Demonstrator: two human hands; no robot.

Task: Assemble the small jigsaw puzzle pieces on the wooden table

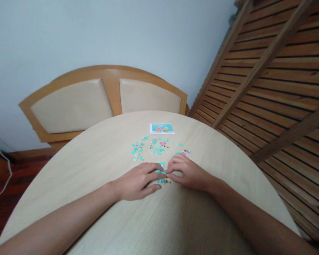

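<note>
A partly joined jigsaw puzzle (164, 180) in turquoise, yellow and red lies flat on the table, much of it covered by my hands. My left hand (139, 180) rests over its left side, fingers stretched out and apart, with the index fingertip touching the pieces. From the right, my right hand (184, 169) has thumb and index finger pinched together at the puzzle's edge, on a jigsaw piece mostly hidden by the fingertips. Loose jigsaw pieces (156, 151) lie scattered just beyond both hands, and a few pink and dark pieces (185, 151) are beside my right knuckles.
A picture card (162, 129) with cartoon figures on turquoise lies behind the loose pieces. The round wooden table (101, 148) has a padded bench back (111, 99) behind it. A slatted wooden screen (276, 81) stands on the right; a white cable (9, 170) hangs at left.
</note>
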